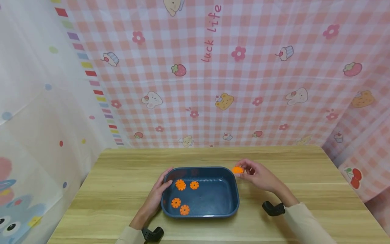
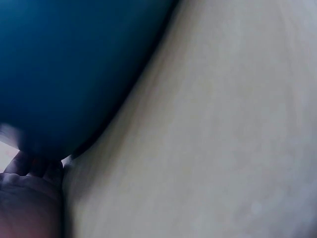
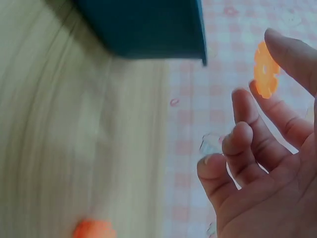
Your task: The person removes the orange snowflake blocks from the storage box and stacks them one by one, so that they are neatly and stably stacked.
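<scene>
A dark blue rectangular tray lies on the table, with several orange notched discs, like snowflake building pieces, on its left side. Two discs overlap near the back left; one disc lies just right of them. My left hand grips the tray's left wall, thumb over the rim and fingers outside. Beyond the back right corner, my right hand pinches an orange notched disc between thumb and index finger. In the right wrist view its other fingers are loosely bent. The left wrist view is blurred.
A wood-grain table spreads around the tray. Behind it hangs a pink checked cloth, and a white patterned cloth is at the left. One orange object, partly cut off, shows on the table in the right wrist view.
</scene>
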Motion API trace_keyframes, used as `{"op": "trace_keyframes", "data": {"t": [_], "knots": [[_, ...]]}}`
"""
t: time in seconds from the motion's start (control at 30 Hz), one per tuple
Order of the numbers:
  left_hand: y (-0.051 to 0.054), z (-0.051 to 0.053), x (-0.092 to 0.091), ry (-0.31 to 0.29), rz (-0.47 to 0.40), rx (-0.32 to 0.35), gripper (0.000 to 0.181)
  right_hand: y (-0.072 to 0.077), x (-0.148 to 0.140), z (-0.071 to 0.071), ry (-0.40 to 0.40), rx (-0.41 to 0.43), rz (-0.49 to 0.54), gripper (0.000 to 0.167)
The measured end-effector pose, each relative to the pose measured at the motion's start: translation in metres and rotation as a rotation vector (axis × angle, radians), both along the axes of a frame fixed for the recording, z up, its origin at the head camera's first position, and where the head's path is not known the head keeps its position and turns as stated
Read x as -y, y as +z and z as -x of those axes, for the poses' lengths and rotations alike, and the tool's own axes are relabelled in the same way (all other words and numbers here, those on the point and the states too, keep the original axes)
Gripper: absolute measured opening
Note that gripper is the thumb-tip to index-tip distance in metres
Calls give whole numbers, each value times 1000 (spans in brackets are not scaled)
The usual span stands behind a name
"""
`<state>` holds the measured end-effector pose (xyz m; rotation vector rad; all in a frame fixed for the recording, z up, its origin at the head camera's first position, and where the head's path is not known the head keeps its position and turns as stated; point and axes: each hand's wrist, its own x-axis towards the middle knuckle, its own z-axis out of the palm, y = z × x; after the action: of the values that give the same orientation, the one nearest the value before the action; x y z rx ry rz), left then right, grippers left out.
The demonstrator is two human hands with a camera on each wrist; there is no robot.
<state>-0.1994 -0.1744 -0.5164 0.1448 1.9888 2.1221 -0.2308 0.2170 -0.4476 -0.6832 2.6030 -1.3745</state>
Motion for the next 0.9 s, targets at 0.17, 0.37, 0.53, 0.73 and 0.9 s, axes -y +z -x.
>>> {"op": "trace_keyframes", "data": {"t": [0.17,0.37,0.53,0.73,0.9], "knots": [[-1,0,0,-1,-8,3,53,-11,-16,-4,-67,1,11,23],[-1,0,0,3,-8,4,55,-25,-35,-11,-124,18,24,24],[-1,0,0,-1,-3,-4,54,-35,-48,-15,-170,41,15,28],[-1,0,0,0,-4,-2,53,-46,-61,-18,-205,70,14,32],[-1,-1,0,4,-5,-2,53,-53,-66,-17,-228,71,-12,33]]}}
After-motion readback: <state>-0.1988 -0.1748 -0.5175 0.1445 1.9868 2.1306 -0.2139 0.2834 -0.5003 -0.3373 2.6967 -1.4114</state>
